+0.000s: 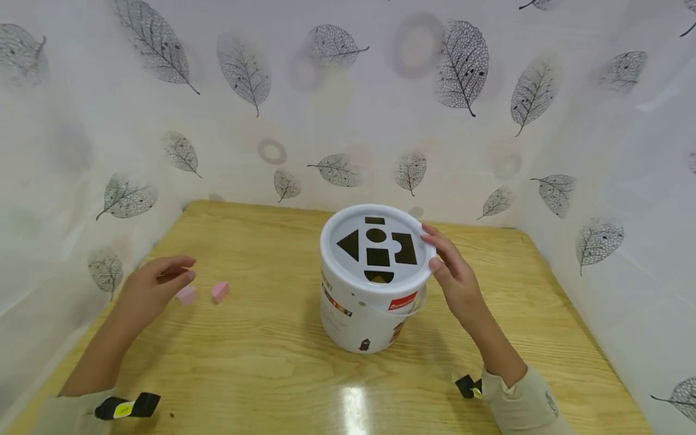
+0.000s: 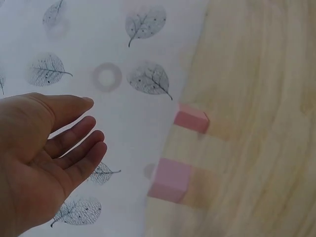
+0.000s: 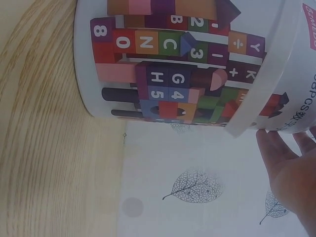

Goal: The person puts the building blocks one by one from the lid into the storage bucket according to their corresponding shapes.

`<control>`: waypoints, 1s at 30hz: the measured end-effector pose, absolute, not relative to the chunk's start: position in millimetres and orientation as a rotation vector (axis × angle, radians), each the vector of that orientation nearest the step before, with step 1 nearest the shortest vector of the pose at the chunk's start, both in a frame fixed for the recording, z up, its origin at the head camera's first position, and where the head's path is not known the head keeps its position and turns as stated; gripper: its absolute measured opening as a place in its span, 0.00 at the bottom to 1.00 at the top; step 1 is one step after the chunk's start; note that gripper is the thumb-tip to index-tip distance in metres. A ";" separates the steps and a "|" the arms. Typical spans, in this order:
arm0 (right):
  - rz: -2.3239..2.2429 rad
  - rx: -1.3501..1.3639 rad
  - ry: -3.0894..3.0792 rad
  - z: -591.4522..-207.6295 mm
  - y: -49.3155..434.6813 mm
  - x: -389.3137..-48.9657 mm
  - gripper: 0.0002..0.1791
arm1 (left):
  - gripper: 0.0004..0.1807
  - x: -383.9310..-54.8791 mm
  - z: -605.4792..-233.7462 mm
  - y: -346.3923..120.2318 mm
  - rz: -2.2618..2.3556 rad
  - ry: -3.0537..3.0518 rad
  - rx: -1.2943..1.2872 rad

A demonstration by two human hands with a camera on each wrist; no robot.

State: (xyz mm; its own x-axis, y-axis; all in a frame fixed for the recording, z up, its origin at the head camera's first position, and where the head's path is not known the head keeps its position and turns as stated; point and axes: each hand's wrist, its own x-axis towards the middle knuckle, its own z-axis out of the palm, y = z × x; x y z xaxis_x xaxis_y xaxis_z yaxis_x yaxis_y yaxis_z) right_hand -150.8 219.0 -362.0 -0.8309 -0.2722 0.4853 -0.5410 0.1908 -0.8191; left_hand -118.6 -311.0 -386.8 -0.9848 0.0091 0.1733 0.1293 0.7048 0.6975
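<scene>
A white bucket (image 1: 353, 314) stands upright on the table, its white lid (image 1: 356, 220) pierced by several shaped holes. Against the right rim of that lid rest the fingertips and thumb of my right hand (image 1: 459, 281), fingers fairly straight. The right wrist view has this hand (image 3: 291, 173) at the lid's edge. My left hand (image 1: 154, 290) hovers at the table's left side, fingers loosely bent and holding nothing. Near it lie two small pink blocks, a paler one (image 2: 170, 180) and a deeper pink one (image 2: 191, 118). Part of the paler block is hidden by the hand in the head view.
The wooden table (image 1: 261, 374) is walled at the back and both sides by a white leaf-print sheet (image 1: 370, 133). A thin white handle (image 1: 415, 307) hangs at the bucket's right side. Pictures of coloured letter blocks (image 3: 168, 84) cover the bucket's wall.
</scene>
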 end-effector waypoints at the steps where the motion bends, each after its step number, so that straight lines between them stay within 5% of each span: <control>1: 1.695 0.783 -2.233 -361.9 219.1 -151.0 0.23 | 0.26 -116.9 -390.9 -314.1 -1.138 -2.766 -0.094; 30: 1.695 0.796 -2.230 -361.1 219.2 -151.0 0.23 | 0.32 -127.1 -436.8 -341.5 -1.070 -2.972 -0.032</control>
State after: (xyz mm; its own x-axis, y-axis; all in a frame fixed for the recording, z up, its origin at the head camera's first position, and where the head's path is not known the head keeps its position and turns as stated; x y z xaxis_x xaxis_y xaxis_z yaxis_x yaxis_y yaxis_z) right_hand -151.0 219.2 -361.1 -0.8264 -0.2808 0.4881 -0.5455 0.1841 -0.8177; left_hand -127.1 -341.5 -436.8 -0.9996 0.0249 -0.0096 0.0130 0.7702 0.6376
